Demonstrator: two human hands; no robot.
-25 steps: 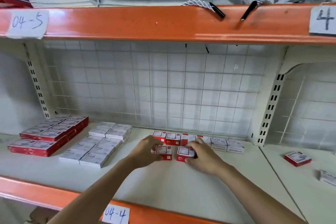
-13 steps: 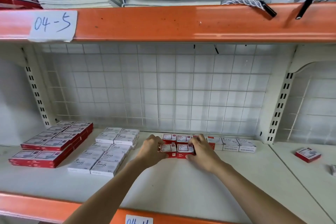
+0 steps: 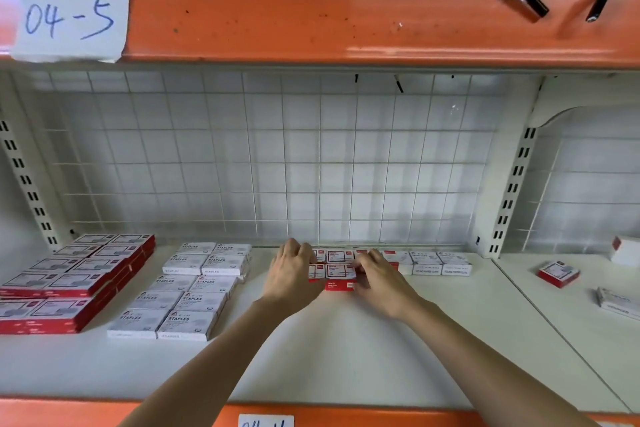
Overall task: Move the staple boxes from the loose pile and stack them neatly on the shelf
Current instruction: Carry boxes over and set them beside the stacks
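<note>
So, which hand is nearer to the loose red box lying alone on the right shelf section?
Right. The right hand is on the red boxes in the middle, on the side toward the loose red box. The left hand is farther left.

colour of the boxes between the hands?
Red sides with white label tops, on the boxes between the hands; clearest in the head view.

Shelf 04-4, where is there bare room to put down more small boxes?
Bare white shelf board runs along the front, between the white STAPLES boxes and the right upright. Crowded: the back row, where both hands press red-and-white boxes, and the left end's red stacks.
</note>
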